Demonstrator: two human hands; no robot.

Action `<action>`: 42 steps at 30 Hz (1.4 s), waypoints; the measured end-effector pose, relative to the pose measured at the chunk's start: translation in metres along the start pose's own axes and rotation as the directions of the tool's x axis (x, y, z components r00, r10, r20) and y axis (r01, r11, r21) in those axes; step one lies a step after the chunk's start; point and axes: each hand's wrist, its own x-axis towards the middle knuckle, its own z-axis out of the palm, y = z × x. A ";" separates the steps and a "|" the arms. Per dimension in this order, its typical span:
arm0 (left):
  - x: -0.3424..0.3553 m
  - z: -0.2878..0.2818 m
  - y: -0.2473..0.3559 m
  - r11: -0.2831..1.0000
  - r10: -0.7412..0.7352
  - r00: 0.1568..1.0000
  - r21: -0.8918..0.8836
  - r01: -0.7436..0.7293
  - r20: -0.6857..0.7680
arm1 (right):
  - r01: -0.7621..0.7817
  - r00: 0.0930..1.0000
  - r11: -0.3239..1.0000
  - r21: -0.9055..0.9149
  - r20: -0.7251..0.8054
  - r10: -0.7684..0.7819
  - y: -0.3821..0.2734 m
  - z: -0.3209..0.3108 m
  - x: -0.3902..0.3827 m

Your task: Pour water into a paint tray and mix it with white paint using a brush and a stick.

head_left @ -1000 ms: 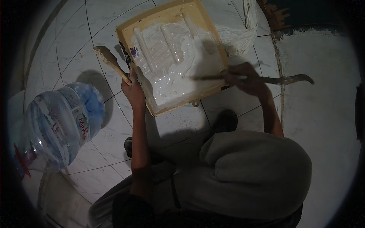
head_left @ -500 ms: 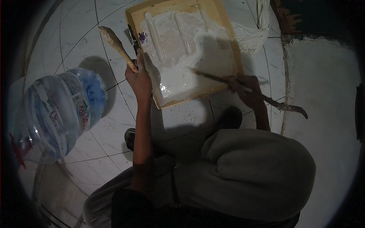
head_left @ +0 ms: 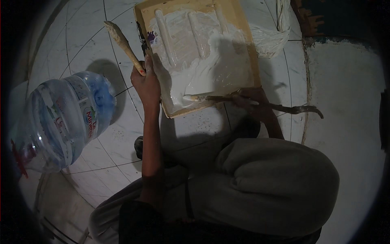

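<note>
A yellowish paint tray (head_left: 252, 61) lies on the floor before me, coated inside with wet white paint (head_left: 203, 81). My left hand (head_left: 146, 83) is closed round a wooden-handled tool (head_left: 129, 52) whose wider far end is caked with dried matter. The same hand rests at the tray's left rim, its thumb along the edge. In my right hand (head_left: 252, 101) is a long thin stick (head_left: 284, 108) with a bent dark end pointing right. Its white-coated tip dips into the paint near the tray's lower left part.
A large clear plastic water bottle (head_left: 65, 118) lies on its side at the left, on tiled floor (head_left: 109, 138). A white plastic bag (head_left: 268, 36) sits beyond the tray's right side. Farther right is a pale raised-looking surface (head_left: 345, 93). My knee (head_left: 280, 179) fills the lower right.
The stick in my right hand has swept down and left through the paint, toward the tray's near edge. My left hand stays nearly where it was, still holding its tool.
</note>
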 end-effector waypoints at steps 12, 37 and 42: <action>0.004 0.003 -0.007 0.997 0.051 0.998 0.059 -0.049 -0.026 | -0.004 0.999 0.999 0.031 -0.051 0.006 0.006 0.010 -0.006; 0.002 -0.005 -0.043 0.999 -0.018 0.998 -0.041 0.020 0.054 | -0.298 0.954 0.954 0.017 -0.035 0.299 -0.016 -0.035 0.031; 0.000 0.001 -0.045 0.997 0.042 0.998 -0.069 -0.040 0.040 | 0.040 0.999 0.997 -0.063 0.032 -0.038 -0.017 -0.014 0.034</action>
